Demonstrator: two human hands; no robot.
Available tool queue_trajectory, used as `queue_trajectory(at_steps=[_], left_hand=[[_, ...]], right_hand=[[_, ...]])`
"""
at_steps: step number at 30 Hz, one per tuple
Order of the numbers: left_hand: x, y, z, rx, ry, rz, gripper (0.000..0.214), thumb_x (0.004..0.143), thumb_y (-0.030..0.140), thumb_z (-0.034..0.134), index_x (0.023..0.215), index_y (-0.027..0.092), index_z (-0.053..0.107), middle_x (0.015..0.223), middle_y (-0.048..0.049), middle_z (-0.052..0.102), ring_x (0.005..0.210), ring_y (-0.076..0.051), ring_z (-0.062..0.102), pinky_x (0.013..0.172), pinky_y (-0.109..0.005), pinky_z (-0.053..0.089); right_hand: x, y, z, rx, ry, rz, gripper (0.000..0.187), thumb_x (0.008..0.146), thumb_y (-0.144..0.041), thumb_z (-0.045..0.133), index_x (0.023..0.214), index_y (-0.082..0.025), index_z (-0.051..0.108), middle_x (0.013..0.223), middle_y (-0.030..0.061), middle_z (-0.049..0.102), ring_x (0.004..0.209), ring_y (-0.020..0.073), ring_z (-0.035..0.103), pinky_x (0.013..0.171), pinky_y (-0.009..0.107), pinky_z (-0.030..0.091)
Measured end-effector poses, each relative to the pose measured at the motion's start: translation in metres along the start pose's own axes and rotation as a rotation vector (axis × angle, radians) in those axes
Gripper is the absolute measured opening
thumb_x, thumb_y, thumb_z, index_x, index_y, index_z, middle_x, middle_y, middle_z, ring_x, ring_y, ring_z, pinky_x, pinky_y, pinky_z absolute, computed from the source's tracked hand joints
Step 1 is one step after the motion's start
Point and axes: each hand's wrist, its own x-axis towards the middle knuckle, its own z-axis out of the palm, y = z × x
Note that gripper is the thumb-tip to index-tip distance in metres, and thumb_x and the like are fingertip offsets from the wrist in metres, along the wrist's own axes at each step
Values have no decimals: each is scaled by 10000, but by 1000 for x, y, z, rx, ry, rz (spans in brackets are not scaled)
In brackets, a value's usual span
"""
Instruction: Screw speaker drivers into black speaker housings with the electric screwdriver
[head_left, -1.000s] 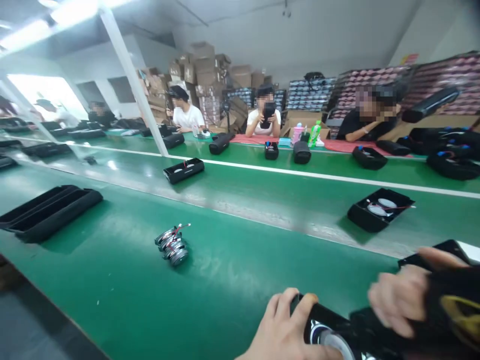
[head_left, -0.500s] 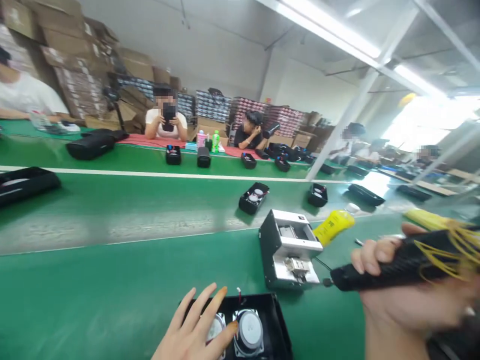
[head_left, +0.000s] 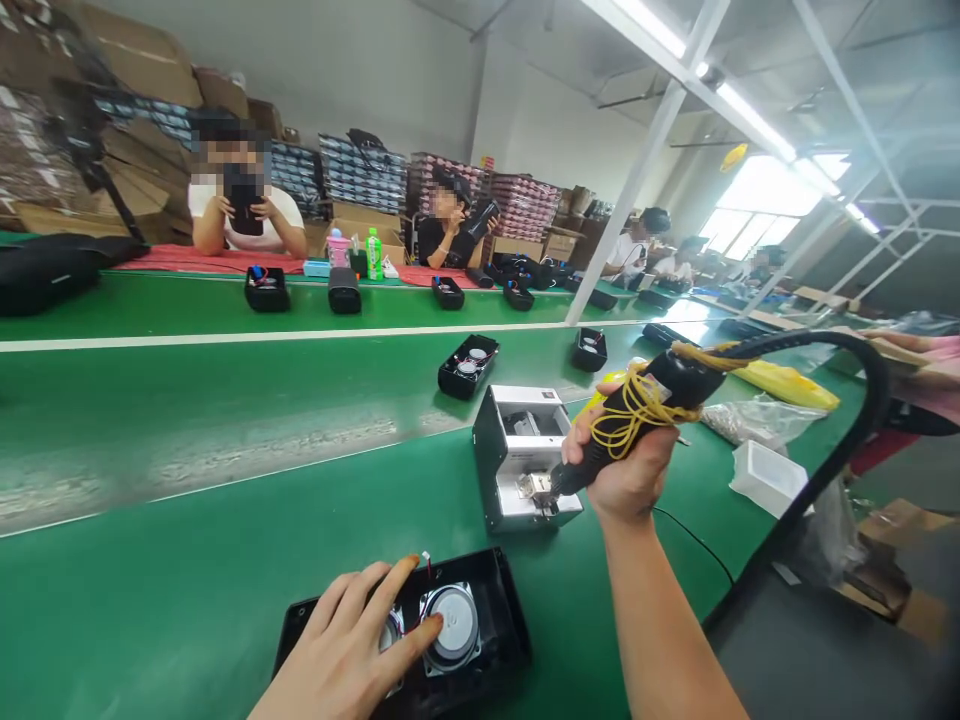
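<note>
My right hand (head_left: 630, 470) is wrapped round a black electric screwdriver (head_left: 611, 440) with yellow cord wound about it. The screwdriver's tip meets the metal pick-up block at the front of a screw feeder (head_left: 525, 445), a silver and black box on the bench. My left hand (head_left: 352, 640), fingers spread, rests over a black speaker housing (head_left: 499, 610) at the near edge. Inside the housing lie two round speaker drivers; the right speaker driver (head_left: 453, 622) shows plainly, the left one is partly under my fingers. A small white connector (head_left: 427, 557) sticks up at the rim.
Behind the feeder a belt carries several open black housings, among them one housing (head_left: 468, 366). A white plastic box (head_left: 768, 476) and a bag of small parts (head_left: 761, 420) lie to the right. The screwdriver's thick black cable (head_left: 817, 480) arcs there. Co-workers sit across the line.
My right hand has brought the screwdriver left and turned its tip down to the feeder's front block. My left hand stays on the housing. The view has swung right.
</note>
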Motion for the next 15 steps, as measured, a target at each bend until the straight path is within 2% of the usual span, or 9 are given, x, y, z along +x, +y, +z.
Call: queue_trajectory(at_steps=[5, 7, 10, 15], left_hand=[[0, 1, 2, -33, 72, 61, 620, 949, 714, 712, 1507, 449, 655, 1677, -105, 532, 1302, -375, 633, 1029, -494, 538], [2, 5, -2, -44, 20, 4, 671, 866, 679, 829, 1478, 453, 671, 1690, -94, 520, 1352, -393, 609, 1082, -523, 519], [6, 10, -15, -47, -72, -67, 797, 705, 512, 990, 1441, 445, 689, 1713, -101, 490, 1397, -418, 583, 1111, -566, 520], [12, 8, -32, -92, -89, 2, 847, 689, 381, 934, 1489, 425, 658, 1668, -111, 538, 1312, -404, 627, 978, -530, 611]], right_hand=[[-1, 4, -5, -14, -12, 10, 724, 884, -911, 561, 1091, -226, 669, 617, -50, 544, 401, 128, 475, 400, 258, 373], [-3, 5, -6, -12, -7, 6, 734, 882, -924, 547, 1082, -227, 659, 599, -55, 534, 390, 130, 465, 396, 259, 363], [-5, 4, -7, -11, -7, 9, 733, 888, -922, 546, 1076, -223, 658, 595, -59, 529, 383, 125, 453, 403, 262, 368], [-12, -2, -10, -10, -14, 25, 789, 860, -947, 567, 1145, -223, 696, 603, -55, 545, 382, 118, 444, 391, 252, 359]])
